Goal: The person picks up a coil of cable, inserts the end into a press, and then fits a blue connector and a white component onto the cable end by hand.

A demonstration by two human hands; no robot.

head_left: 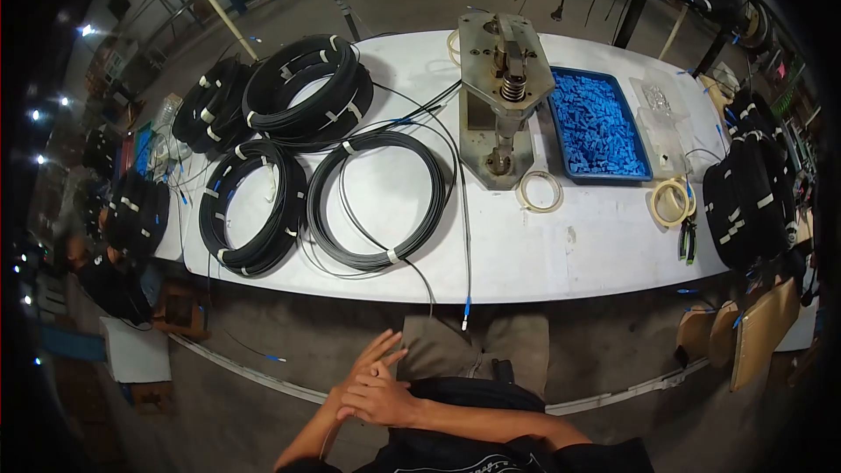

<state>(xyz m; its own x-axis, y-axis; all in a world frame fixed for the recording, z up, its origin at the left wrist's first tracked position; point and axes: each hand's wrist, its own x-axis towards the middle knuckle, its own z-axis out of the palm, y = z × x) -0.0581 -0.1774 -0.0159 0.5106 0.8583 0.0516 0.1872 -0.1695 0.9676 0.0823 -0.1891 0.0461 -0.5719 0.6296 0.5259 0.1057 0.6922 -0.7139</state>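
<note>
My left hand [377, 351] is above my lap, its fingers stretched out and slightly apart, holding nothing. Across its palm or wrist lies my right hand [378, 398], fingers curled against it; part of the left hand is hidden beneath. Just beyond them, a black cable end with a blue-and-white connector [466, 311] hangs over the near table edge. That cable runs back over the white table [517, 254] beside a coil of black cable [438, 166] bound with white tape. Neither hand touches the cable or the table.
More taped cable coils [307, 92] are stacked at the left. A metal hand press [504, 96] stands at the back, beside a blue tray [650, 177] of small blue parts. Masking tape rolls [540, 192] and pliers [688, 243] lie to the right. Another person [109, 285] is at far left.
</note>
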